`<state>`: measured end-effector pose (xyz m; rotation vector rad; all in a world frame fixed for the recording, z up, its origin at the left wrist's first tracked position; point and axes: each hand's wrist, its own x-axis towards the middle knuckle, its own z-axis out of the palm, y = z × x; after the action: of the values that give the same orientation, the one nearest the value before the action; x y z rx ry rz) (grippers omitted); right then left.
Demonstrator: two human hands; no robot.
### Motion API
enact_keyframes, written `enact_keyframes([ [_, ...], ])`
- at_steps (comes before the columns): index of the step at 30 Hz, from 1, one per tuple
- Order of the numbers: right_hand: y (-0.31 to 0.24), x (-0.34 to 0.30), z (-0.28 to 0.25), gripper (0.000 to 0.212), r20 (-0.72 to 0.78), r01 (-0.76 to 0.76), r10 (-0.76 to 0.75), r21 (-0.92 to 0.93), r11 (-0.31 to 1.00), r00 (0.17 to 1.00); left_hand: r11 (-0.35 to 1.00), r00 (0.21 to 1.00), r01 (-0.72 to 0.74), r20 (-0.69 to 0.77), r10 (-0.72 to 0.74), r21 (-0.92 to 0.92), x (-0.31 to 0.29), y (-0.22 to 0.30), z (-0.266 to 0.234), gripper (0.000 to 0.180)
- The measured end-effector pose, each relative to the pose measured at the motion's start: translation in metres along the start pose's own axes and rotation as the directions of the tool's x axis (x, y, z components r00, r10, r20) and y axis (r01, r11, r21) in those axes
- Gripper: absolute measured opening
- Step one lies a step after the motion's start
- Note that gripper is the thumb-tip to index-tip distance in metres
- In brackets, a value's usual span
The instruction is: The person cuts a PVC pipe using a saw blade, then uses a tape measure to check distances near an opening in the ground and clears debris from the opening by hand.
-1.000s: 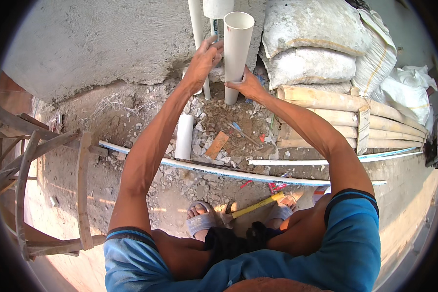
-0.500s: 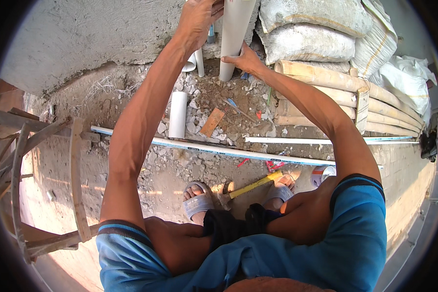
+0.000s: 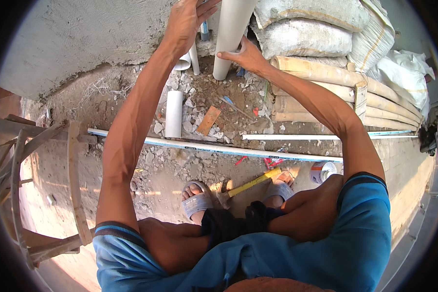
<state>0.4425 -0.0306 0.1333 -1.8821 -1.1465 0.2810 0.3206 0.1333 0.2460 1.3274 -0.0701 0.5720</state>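
Note:
A thick white plastic pipe [image 3: 232, 34] stands nearly upright at the top middle, its lower end on the rubble-strewn ground and its top out of the picture. My right hand [image 3: 248, 56] grips it low down from the right, thumb across the front and the other fingers partly hidden behind. On its left side my left hand [image 3: 186, 22] is raised, fingers stretched toward the pipe and partly cut off by the upper edge; whether they touch it I cannot tell. A thinner white pipe [image 3: 194, 58] and a blue-grey pipe stub [image 3: 204, 31] rise close by.
A short white pipe piece [image 3: 173, 114] lies beside a brown tile piece [image 3: 209, 120]. Long thin pipes [image 3: 219, 147] cross the ground. A yellow-handled hammer [image 3: 248, 186] and a can [image 3: 322, 172] are near my feet. Bamboo poles [image 3: 321, 78], white sacks [image 3: 316, 36] and a wooden frame [image 3: 73, 180] flank me.
The thick pipe's lower end and both hands have shifted slightly left in the picture. My left hand's fingers are more spread than before. My right hand keeps its grip.

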Motion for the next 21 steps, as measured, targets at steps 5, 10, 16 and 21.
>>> enact_keyframes([
  [5, -0.070, -0.024, -0.029, 0.086, 0.025, 0.167, -0.176, 0.196, 0.966, 0.984, 0.967, 0.992, 0.003, 0.121, -0.035, 0.253, -0.044, 0.040, 0.033, 0.114],
  [10, -0.100, -0.063, -0.032, 0.077, -0.007, 0.183, -0.195, 0.374, 0.909, 0.981, 0.995, 0.987, 0.031, 0.154, -0.045, 0.096, -0.031, -0.007, 0.010, 0.113],
  [16, -0.102, -0.111, -0.077, 0.074, 0.074, -0.019, -0.030, 0.582, 0.813, 0.997, 0.453, 0.947, 0.037, 0.114, -0.301, 0.890, -0.045, -0.122, -0.056, 0.053],
  [21, -0.108, -0.145, -0.114, 0.086, 0.069, -0.146, 0.130, 0.588, 0.795, 0.989, 0.227, 0.895, -0.103, 0.190, -0.404, 0.968, -0.046, -0.255, -0.093, 0.044],
])
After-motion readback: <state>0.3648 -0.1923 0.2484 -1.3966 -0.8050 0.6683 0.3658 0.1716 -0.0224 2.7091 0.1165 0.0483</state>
